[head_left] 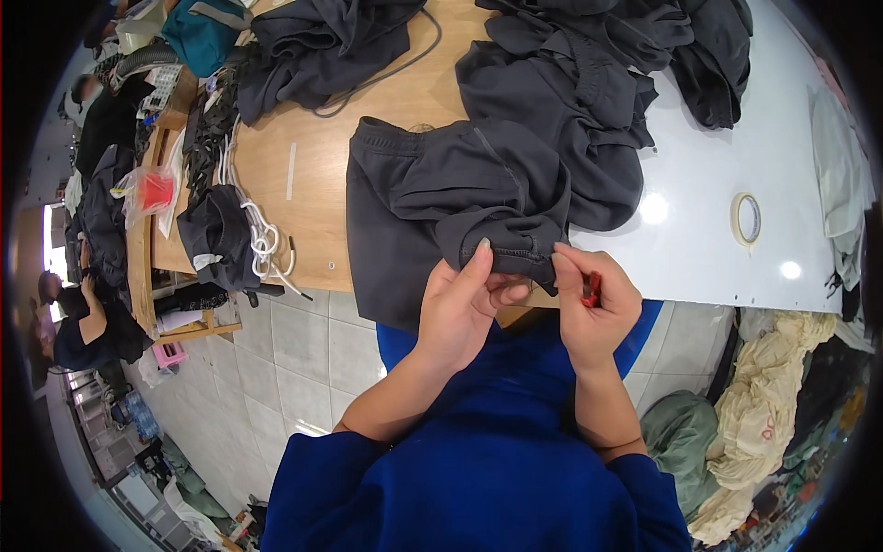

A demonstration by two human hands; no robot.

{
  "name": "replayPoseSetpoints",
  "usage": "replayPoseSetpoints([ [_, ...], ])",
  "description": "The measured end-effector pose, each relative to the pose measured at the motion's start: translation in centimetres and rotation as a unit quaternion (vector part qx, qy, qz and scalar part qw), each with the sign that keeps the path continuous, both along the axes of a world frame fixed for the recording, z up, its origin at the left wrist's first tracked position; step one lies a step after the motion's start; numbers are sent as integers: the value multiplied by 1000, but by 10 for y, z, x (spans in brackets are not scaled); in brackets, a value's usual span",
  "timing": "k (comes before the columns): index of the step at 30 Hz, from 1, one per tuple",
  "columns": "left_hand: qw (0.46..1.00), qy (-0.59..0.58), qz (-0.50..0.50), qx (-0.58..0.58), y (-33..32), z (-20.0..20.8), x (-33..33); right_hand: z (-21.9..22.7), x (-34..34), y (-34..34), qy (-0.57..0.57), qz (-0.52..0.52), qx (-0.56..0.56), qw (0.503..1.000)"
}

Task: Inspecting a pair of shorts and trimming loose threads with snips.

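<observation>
Dark grey trousers (432, 175) with an elastic waistband lie on the table in front of me, partly hanging over its near edge. My left hand (464, 308) pinches the stitched hem of a leg, thumb on top and fingers beneath. A little to the right, my right hand (598, 308) grips the same hem between thumb and forefinger. Tucked in that hand is a small red tool (591, 289); most of it is hidden by the fingers, so its kind is unclear. The seam between the two hands faces up.
More dark garments (561, 120) lie at the far side and back right. White cord (267, 244) and a dark cloth bundle (216, 230) sit at the left table end. A tape roll (746, 219) rests on the white surface. Cream cloth (759, 405) is heaped lower right; people work far left.
</observation>
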State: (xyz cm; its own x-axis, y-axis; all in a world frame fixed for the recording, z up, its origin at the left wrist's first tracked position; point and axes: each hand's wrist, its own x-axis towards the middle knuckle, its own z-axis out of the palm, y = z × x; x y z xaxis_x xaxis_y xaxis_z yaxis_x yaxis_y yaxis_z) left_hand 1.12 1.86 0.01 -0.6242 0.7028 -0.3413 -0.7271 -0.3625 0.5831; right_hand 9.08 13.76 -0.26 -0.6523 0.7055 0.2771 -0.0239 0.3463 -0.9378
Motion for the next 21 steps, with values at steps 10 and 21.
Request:
replayPoseSetpoints([
  [10, 999, 30, 45, 5, 1, 2, 0, 0, 31, -8, 36, 101, 8, 994],
  [21, 997, 75, 9, 2, -3, -3, 2, 4, 24, 11, -79, 55, 159, 983],
])
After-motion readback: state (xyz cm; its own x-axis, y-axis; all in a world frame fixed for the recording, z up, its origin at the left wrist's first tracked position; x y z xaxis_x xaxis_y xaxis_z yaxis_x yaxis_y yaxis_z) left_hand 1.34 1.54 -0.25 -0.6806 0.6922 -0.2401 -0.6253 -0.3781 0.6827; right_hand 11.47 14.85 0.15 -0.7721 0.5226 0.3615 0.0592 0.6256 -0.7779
